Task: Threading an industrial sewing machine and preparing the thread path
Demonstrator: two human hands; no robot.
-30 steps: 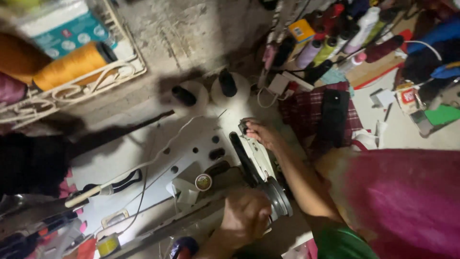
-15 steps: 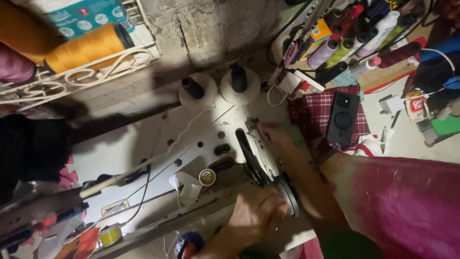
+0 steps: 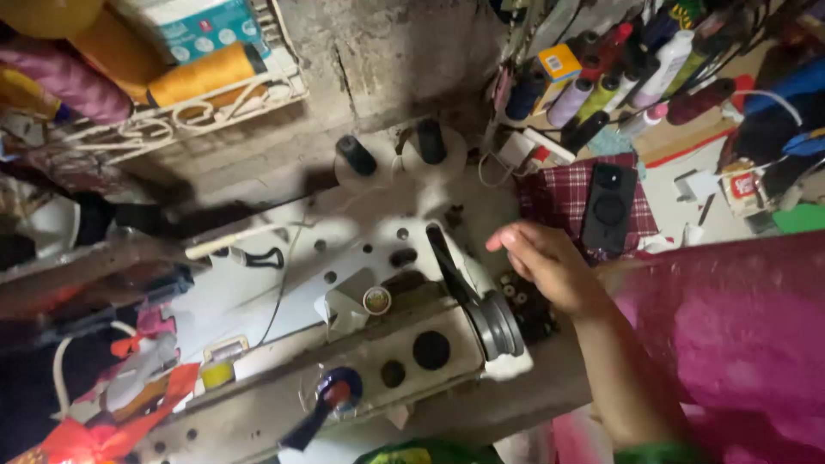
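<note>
Found the right hand point(image 3: 550, 266) hovering just past the right end of the white sewing machine point(image 3: 344, 301), toward the right edge of the counter point(image 3: 516, 408), apart from everything beneath it. Saw its fingers point(image 3: 509, 241) loosely spread and slightly curled, holding nothing, tips turned toward the machine's top. Could not find the left hand anywhere in view. Noted the grey handwheel point(image 3: 498, 322) just below and left of the palm, with the dark belt point(image 3: 447, 258) running up from it across the machine's end, and a cluster of small dark bobbins point(image 3: 526, 305) tucked between wheel and wrist. Placed a black phone point(image 3: 608, 206) on a checked red cloth point(image 3: 563, 202) near the counter's far right corner, just beyond the fingertips, and two dark thread cones point(image 3: 357, 155) upright behind the machine at the far edge. Marked pink fabric point(image 3: 730, 344) bunched along the right side, touching the forearm. Judged that a good grip on the wheel called for coming down on its rim from the outer side – clear of the belt – with the thumb opposite the fingers. Judged, too, that a low wrist risked scattering the bobbins, and that the fabric was better kept off the wheel – loose folds near a belt snag easily.
</note>
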